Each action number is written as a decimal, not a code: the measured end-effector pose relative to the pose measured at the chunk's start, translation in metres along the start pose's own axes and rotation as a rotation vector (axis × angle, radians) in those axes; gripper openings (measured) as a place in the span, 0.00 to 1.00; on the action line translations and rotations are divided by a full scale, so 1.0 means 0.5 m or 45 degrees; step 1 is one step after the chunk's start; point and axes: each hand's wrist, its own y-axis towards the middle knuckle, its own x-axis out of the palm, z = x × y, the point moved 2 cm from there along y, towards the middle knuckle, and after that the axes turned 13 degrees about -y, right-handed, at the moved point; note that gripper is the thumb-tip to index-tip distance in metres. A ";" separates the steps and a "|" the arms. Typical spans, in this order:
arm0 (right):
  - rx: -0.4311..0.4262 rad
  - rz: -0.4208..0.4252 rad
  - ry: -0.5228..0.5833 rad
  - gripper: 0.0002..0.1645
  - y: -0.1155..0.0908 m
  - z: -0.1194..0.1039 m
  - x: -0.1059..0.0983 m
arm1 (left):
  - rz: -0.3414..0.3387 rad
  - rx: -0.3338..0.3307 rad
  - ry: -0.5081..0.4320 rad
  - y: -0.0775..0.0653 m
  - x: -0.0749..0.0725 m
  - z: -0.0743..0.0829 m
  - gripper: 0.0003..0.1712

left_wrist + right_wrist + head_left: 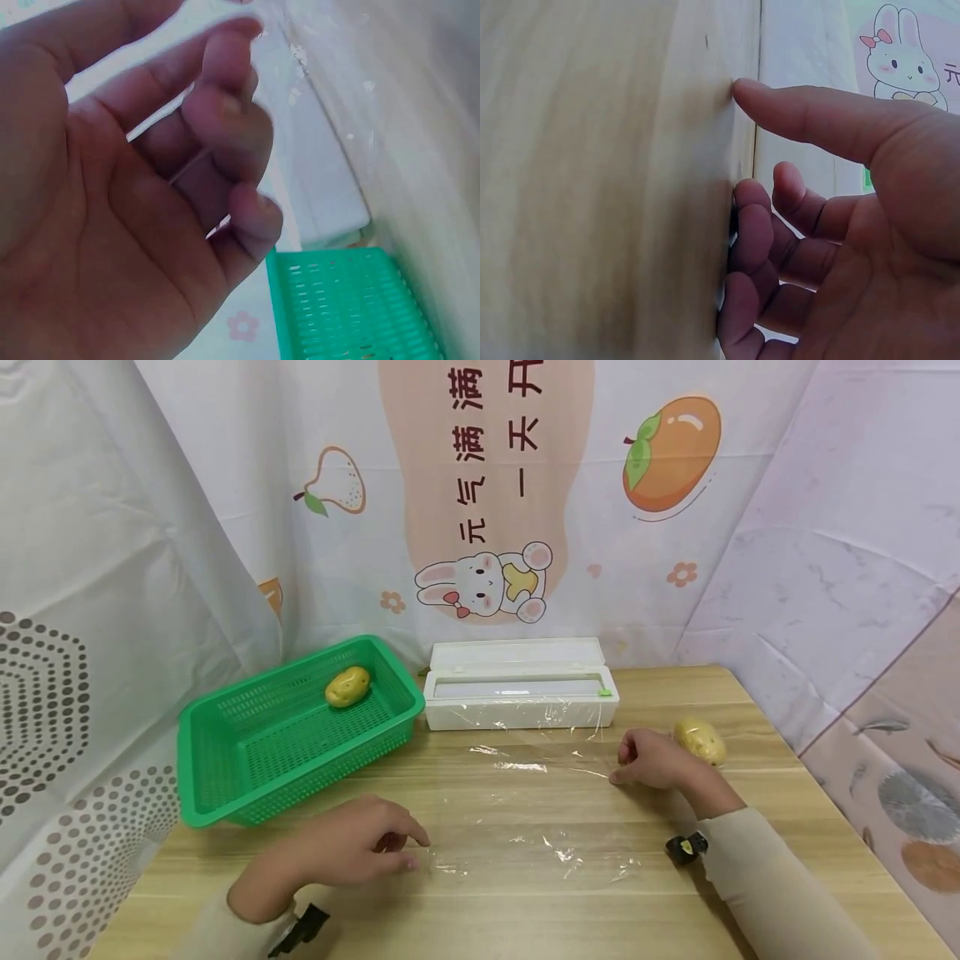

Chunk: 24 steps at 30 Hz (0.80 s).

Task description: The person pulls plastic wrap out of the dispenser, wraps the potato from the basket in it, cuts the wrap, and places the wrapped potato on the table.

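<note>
A sheet of clear plastic wrap [525, 827] lies over the wooden table, with glints and wrinkles on it. It reaches back to the white wrap dispenser box [521, 712], whose lid stands up. My left hand [348, 843] is at the sheet's near left edge. In the left wrist view its fingers [232, 124] are loosely bent and nothing shows between them. At the sheet's right side, my right hand [652, 760] is low over the table. Thumb and fingers [754, 232] stand apart in the right wrist view, fingertips by the tabletop; contact with the film is hard to tell.
A green basket [300, 802] stands at the left with one potato [347, 687] in it. Another potato [699, 741] lies on the table [525, 927] just beyond the right hand. Printed curtains [337, 568] hang behind the table and along both sides.
</note>
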 end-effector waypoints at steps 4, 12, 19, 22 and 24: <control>-0.027 0.008 0.025 0.18 -0.001 0.001 -0.003 | -0.117 -0.068 -0.045 0.004 0.004 -0.011 0.14; -0.062 -0.039 0.060 0.17 -0.006 0.006 -0.018 | -0.281 -0.142 0.006 0.000 0.070 -0.031 0.17; -0.271 -0.002 0.108 0.18 -0.002 0.006 -0.019 | -0.264 -0.131 -0.001 -0.010 0.080 -0.027 0.15; -0.325 -0.049 0.106 0.21 0.002 0.001 -0.010 | -0.238 -0.129 -0.016 -0.006 0.063 -0.022 0.14; -0.317 -0.090 0.114 0.23 0.005 -0.003 -0.003 | -0.183 -0.131 -0.005 -0.001 0.038 -0.019 0.14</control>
